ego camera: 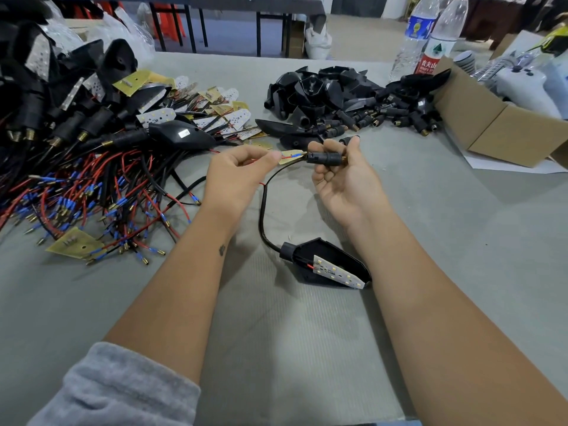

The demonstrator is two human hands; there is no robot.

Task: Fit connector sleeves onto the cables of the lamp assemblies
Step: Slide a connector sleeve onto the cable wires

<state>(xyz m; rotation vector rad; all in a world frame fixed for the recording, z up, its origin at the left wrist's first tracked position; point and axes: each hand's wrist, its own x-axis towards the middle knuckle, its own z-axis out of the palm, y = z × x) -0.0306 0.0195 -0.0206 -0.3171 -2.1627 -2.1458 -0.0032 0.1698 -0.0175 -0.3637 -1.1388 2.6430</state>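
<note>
Grey felt-covered counter (307,333) carries everything. Far left: big tangled heap of black lamp housings w/ red and black wires, blue-tipped terminals (76,179). Far centre: pile of loose black plastic housings and brass-ended connector sleeves (347,103). Right: open brown cardboard box (491,124), two clear water bottles (427,35) behind it.

Nearer the person, between the forearms: one black pointed lamp housing w/ white LED strip board (332,265), lying flat on the counter. Its black sheathed cable (262,210) loops up and away to the hands.

Left hand (236,176): fingers curled, thumb and forefinger pinching the thin red/blue lead ends of that cable, just left of the sleeve mouth. Right hand (341,176): palm up, thumb and fingers grasping the short black ribbed connector sleeve w/ brass threaded tip (325,157).

Key relation: sleeve's long axis runs roughly left-right, near level, brass tip pointing right, open end facing the left hand. Lead ends lie along about the same line, at or just inside the open end; can't tell how far in, as a small yellow board behind confuses the view. Both hands are equally close; the joint sits between them.

Judgement: threading is under way, sleeve not yet seated on the sheath. Next calls for the left hand feeding rightward while the right hand slides the sleeve leftward, keeping axes aligned. Risk: thin leads buckling at the mouth.
</note>
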